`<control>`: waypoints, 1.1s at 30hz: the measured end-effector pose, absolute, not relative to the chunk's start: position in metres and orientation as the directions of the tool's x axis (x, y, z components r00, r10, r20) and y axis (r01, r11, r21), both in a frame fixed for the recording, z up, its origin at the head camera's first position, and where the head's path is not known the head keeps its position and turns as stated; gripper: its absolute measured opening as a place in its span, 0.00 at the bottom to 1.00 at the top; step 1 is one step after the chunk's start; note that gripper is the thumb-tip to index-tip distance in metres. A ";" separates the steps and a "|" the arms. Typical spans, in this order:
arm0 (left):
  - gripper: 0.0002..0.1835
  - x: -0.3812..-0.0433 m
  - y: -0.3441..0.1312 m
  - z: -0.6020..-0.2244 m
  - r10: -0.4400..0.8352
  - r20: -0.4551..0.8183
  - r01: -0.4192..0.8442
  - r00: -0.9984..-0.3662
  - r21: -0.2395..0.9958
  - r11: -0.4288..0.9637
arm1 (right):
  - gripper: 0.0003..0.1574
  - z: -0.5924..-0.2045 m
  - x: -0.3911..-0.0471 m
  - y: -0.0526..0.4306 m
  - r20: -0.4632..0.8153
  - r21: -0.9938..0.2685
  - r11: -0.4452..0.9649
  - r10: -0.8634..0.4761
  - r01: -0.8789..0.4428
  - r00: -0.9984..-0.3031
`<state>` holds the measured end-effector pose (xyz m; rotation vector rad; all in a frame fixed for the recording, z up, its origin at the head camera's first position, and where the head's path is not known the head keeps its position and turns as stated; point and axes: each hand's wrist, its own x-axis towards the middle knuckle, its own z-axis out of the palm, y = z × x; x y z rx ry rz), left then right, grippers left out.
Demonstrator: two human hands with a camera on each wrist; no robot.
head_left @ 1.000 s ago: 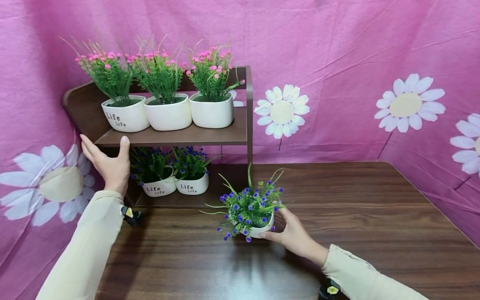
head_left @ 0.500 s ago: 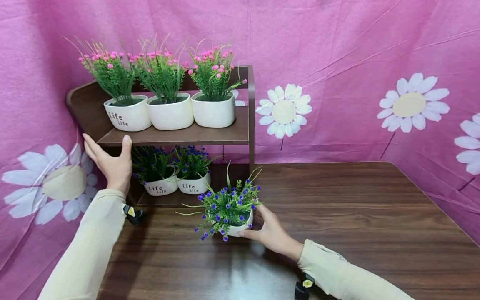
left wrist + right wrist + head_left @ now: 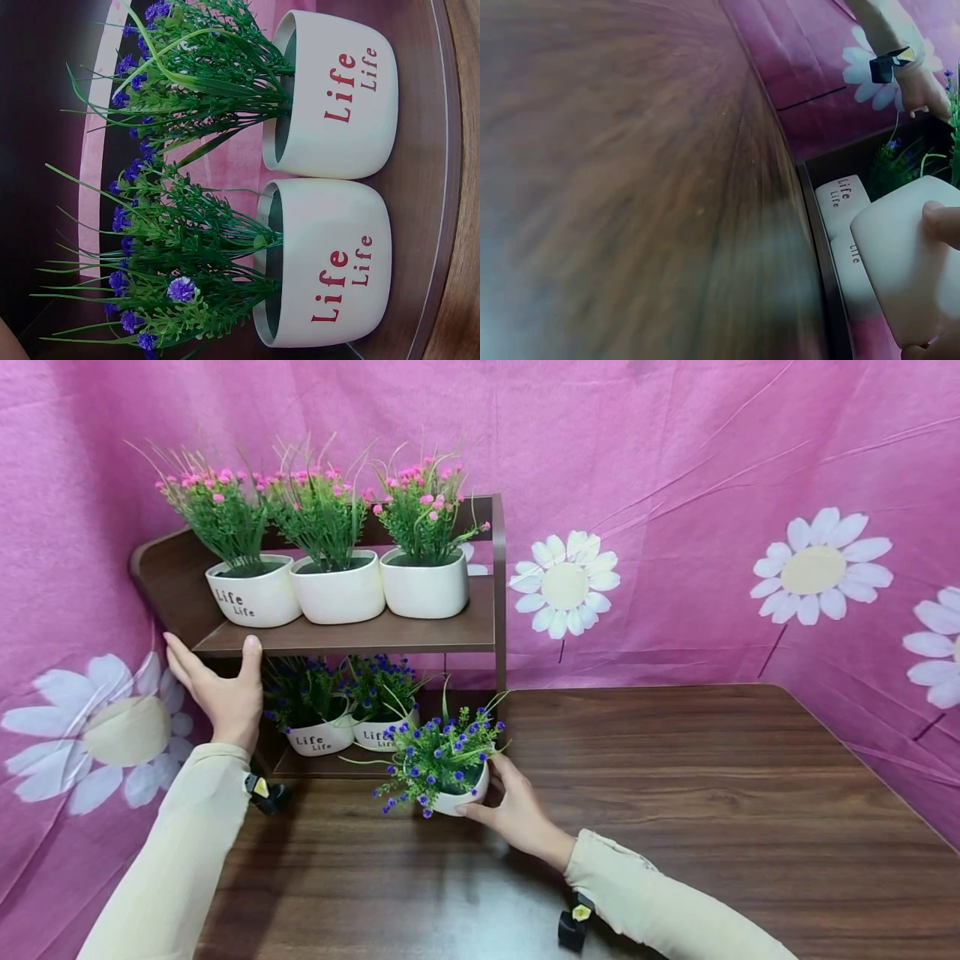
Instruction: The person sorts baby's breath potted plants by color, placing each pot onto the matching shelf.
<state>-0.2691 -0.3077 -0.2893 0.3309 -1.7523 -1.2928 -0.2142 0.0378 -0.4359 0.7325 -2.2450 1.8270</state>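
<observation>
My right hand [image 3: 525, 818] grips a white pot [image 3: 462, 799] of artificial purple-blue flowers between thumb and fingers. This pot is lifted before the right part of the lower shelf; its bare white base [image 3: 911, 262] faces the right wrist camera. My left hand [image 3: 228, 697] holds the left side panel of a brown two-tier shelf [image 3: 360, 635], thumb near the upper board's front edge. On the lower tier, two matching pots stand side by side, a left pot [image 3: 337, 262] and a right pot [image 3: 345, 97], both marked "Life". The held plant partly covers the right pot in the head view.
Three white pots with pink flowers, including a middle pot [image 3: 337, 589], line the upper tier. The shelf stands on a wood-grain table [image 3: 675, 777], whose surface extends to the right. A pink curtain [image 3: 660, 460] with printed daisies hangs behind and at the left.
My right hand has carried the potted purple-blue flowers leftward, then slightly farther back toward the lower shelf. My left hand has stayed on the side panel.
</observation>
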 end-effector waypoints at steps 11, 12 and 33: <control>0.54 -0.269 -0.309 -0.290 -0.665 0.506 0.281 -0.549 0.862 0.422 | 0.56 -0.434 -0.228 0.011 0.408 -0.831 0.319 -0.210 -0.456 -0.889; 0.54 -0.270 -0.309 -0.291 -0.666 0.505 0.282 -0.550 0.862 0.421 | 0.55 -0.435 -0.229 0.009 0.412 -0.826 0.332 -0.198 -0.456 -0.889; 0.54 -0.269 -0.308 -0.289 -0.663 0.509 0.282 -0.549 0.859 0.426 | 0.52 -0.450 -0.261 -0.011 0.424 -0.852 0.332 -0.016 -0.405 -0.906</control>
